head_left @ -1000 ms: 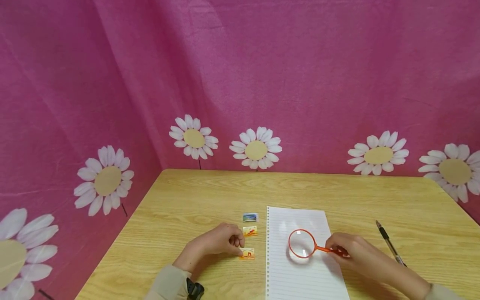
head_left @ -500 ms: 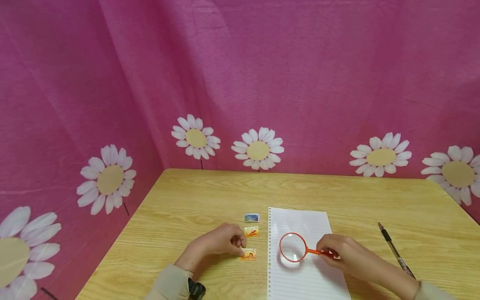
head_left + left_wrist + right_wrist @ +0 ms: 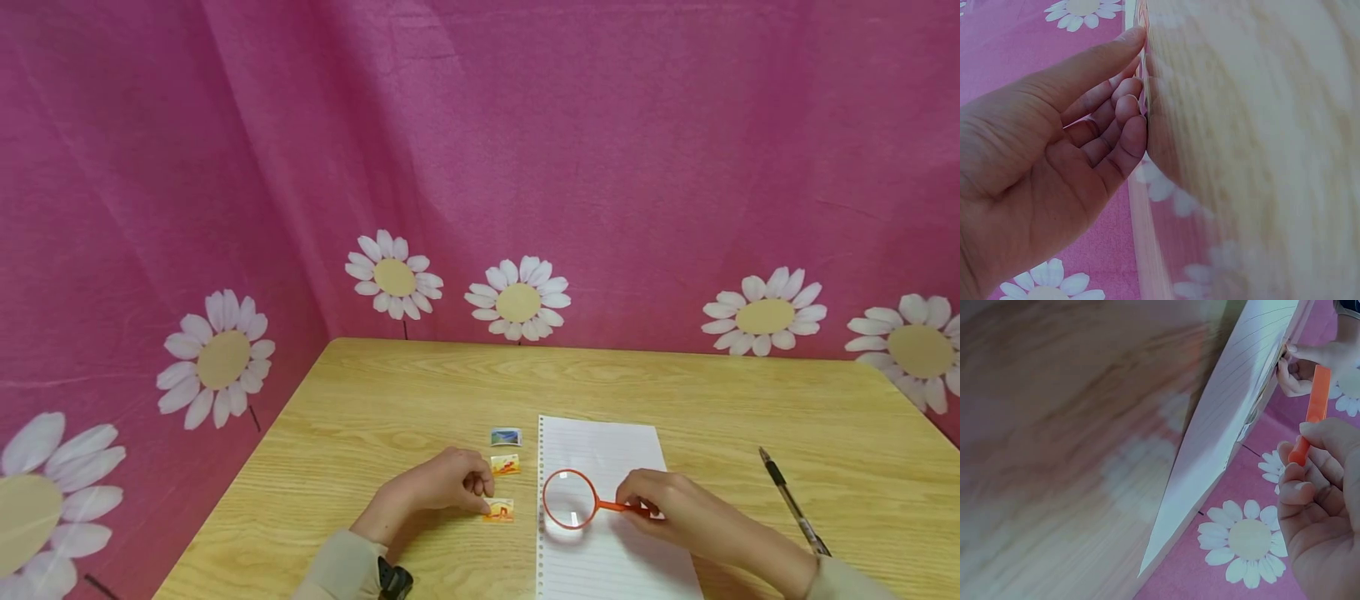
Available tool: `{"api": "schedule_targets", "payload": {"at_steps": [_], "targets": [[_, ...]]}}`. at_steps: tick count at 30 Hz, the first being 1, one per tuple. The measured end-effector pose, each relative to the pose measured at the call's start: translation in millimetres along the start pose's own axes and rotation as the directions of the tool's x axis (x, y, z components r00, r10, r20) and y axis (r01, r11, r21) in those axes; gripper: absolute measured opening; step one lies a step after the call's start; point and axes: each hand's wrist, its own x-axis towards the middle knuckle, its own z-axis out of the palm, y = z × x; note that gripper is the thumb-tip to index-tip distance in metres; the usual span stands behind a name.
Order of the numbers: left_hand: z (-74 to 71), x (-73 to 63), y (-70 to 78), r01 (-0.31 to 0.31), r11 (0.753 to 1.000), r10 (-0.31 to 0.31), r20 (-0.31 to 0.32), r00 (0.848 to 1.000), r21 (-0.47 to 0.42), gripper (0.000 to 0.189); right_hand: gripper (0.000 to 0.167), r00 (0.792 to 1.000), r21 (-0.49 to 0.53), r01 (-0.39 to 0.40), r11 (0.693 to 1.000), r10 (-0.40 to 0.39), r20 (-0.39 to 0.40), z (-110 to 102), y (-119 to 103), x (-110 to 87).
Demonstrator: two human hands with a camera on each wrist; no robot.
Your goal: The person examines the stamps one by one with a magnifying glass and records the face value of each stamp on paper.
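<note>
A magnifying glass (image 3: 570,500) with an orange rim and handle is held above the sheet's left edge. My right hand (image 3: 678,508) pinches its handle (image 3: 1317,400) between thumb and fingers. Three small stamps stand in a column left of the sheet: a blue one (image 3: 506,437) at the back, a yellow one (image 3: 505,465) in the middle and a yellow-orange one (image 3: 499,510) nearest. My left hand (image 3: 442,485) rests on the table, its thumb tip touching the left edge of the nearest stamp. Its fingers (image 3: 1129,109) are bent loosely, tips on the tabletop.
A lined sheet of paper (image 3: 600,450) with punched holes lies on the wooden table (image 3: 390,392). To its right is a black pen (image 3: 793,504). A pink curtain (image 3: 600,167) with daisies borders the table at the back and left.
My right hand has carried the magnifying glass leftward across the sheet, to its left edge. The left hand and the stamps have stayed in place; the view has shifted slightly.
</note>
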Motion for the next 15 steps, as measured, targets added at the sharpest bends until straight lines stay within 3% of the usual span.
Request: {"api": "schedule_targets", "payload": {"at_steps": [15], "targets": [[-0.9, -1.1, 3.2, 0.012, 1.0, -0.012, 0.005, 1.0, -0.019, 0.01, 0.038, 1.0, 0.008, 0.028, 1.0, -0.028, 0.014, 12, -3, 11.7]]}}
